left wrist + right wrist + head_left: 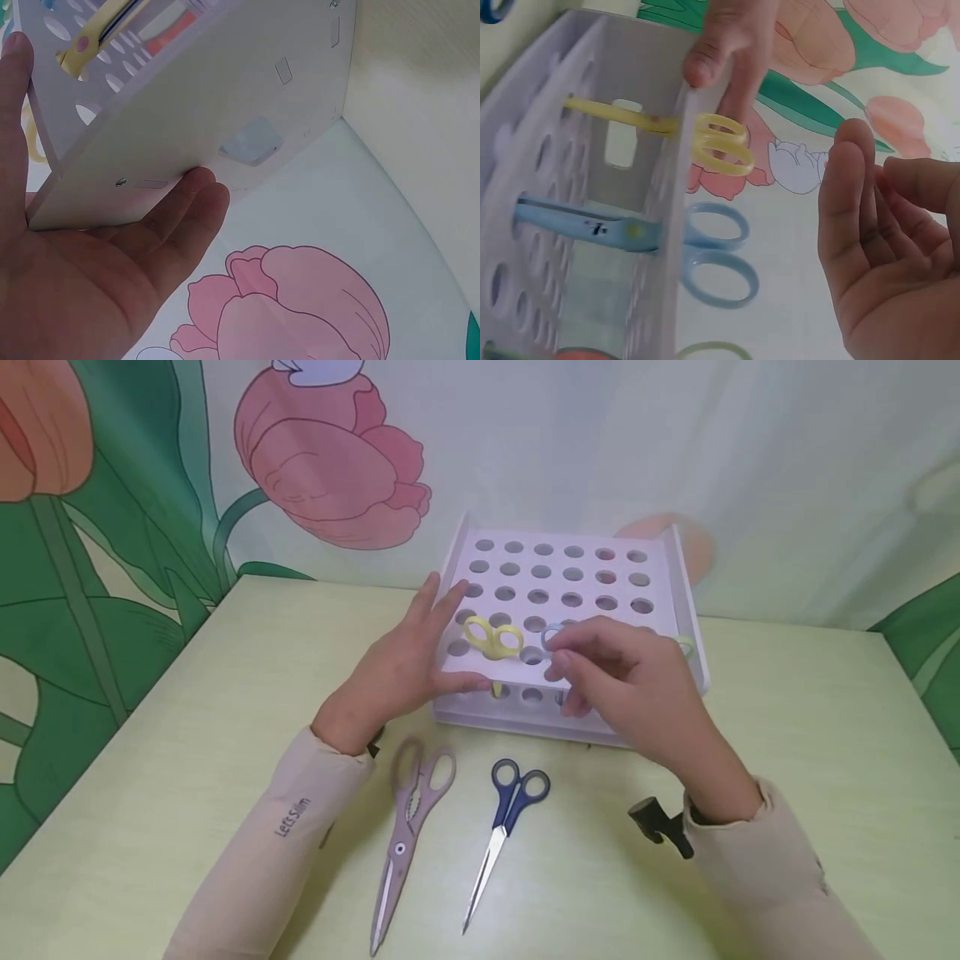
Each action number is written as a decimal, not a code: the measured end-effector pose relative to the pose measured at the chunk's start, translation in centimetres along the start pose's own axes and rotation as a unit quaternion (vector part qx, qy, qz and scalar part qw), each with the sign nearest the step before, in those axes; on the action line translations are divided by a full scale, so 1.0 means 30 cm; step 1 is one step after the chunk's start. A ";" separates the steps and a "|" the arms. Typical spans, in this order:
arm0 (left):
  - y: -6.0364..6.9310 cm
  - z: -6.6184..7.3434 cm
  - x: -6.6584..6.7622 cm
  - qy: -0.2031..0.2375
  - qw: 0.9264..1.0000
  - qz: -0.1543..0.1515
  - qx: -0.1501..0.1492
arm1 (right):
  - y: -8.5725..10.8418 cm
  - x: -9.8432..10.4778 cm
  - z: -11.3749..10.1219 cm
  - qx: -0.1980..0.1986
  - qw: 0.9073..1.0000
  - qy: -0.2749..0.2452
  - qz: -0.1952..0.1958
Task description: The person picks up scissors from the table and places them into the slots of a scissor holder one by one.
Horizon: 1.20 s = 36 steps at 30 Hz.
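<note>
— By the middle of the tabletop's (pixel 810 752) far edge, what do we see?

— We see a white rack (pixel 663 581) with rows of round holes. Yellow scissors (pixel 630 117) and blue scissors (pixel 592 226) stand through its upper panel, blades below, handles on top. Toward its right side we make out a green handle loop (pixel 714 346).

— Are our hands together?

— Apart. Our left hand (pixel 397 664) grips the rack's left front corner, thumb over the front edge, fingers along the outer side wall. Our right hand (pixel 652 693) is near the blue handles, not touching them; its fingers are loosely bent and we find nothing in its grasp.

— What else do we have?

— Mauve scissors (pixel 401 849) and, well inside the tabletop's left edge too, navy scissors (pixel 501 823). They lie side by side, not touching, in front of the rack, tips pointing away from the far edge.
</note>
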State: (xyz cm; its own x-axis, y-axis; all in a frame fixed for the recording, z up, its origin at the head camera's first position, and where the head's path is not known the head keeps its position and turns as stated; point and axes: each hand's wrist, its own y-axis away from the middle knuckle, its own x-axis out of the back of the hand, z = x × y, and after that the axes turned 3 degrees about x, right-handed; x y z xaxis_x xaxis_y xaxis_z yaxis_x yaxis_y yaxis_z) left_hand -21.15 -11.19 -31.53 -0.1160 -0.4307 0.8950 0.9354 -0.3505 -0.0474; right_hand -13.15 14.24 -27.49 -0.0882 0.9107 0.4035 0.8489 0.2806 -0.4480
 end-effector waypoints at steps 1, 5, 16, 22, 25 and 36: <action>0.001 0.001 0.001 -0.001 1.000 -0.001 0.002 | 0.012 0.003 0.001 -0.006 1.000 -0.005 -0.011; 0.003 0.002 0.004 -0.006 1.000 -0.003 0.006 | 0.051 0.008 0.036 -0.032 0.998 -0.002 -0.056; 0.003 0.007 0.009 -0.014 1.000 -0.009 0.011 | 0.121 -0.053 0.241 -0.136 0.945 0.097 -0.280; 0.007 0.006 0.014 -0.013 1.000 -0.005 0.009 | 0.145 -0.129 0.274 -0.119 0.923 0.168 -0.323; 0.005 0.009 0.016 -0.010 1.000 -0.002 0.006 | 0.160 -0.149 0.265 -0.102 0.916 0.201 -0.331; -0.002 0.009 0.001 -0.012 1.000 -0.005 0.005 | 0.172 -0.133 0.254 -0.061 0.904 0.196 -0.376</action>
State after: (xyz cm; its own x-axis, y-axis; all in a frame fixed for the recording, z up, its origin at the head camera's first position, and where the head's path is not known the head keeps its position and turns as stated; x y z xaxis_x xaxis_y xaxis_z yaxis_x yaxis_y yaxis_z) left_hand -21.11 -10.97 -31.38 -0.1172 -0.4076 0.9056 0.9373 -0.3467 -0.0348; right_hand -12.39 14.37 -37.47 -0.4931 0.2926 0.8193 0.6790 0.7182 0.1522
